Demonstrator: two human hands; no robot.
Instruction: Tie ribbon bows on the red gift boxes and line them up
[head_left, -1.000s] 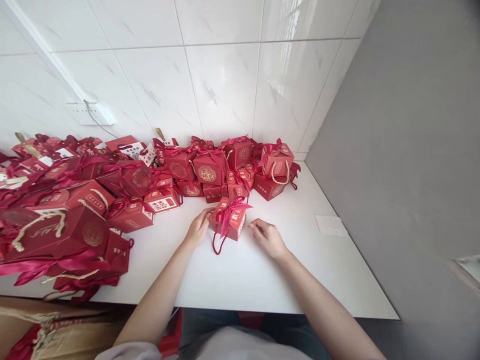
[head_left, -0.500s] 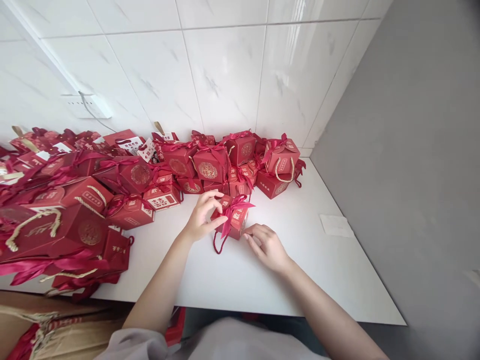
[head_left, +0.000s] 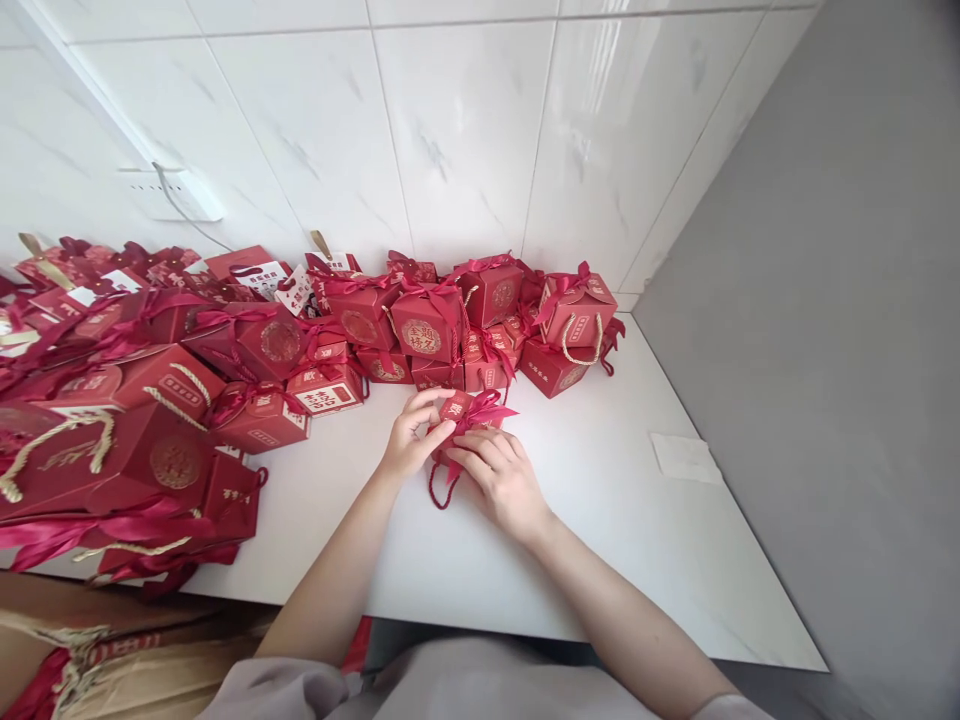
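Note:
A small red gift box (head_left: 454, 408) with gold lettering sits on the white tabletop in front of me. Tied over its top is a dark pink ribbon bow (head_left: 495, 410), and a dark red cord handle (head_left: 442, 497) hangs from its near side. My left hand (head_left: 414, 432) is closed around the box's left side, thumb in front and fingers behind. Across the front and top lies my right hand (head_left: 506, 485), its fingers bent together at the bow's knot, seemingly pinching the ribbon. This hand hides much of the box's front and right side.
Stacked red gift boxes (head_left: 431, 330) line the tiled wall, and a larger pile (head_left: 142, 450) fills the table's left end. A white paper piece (head_left: 686, 458) lies near the grey panel (head_left: 825, 330) on the right. Below the left edge stands an open cardboard box (head_left: 165, 670).
My right hand has moved up and left from beside the box onto its front and the bow. The left hand stays at the left side. The view has shifted slightly.

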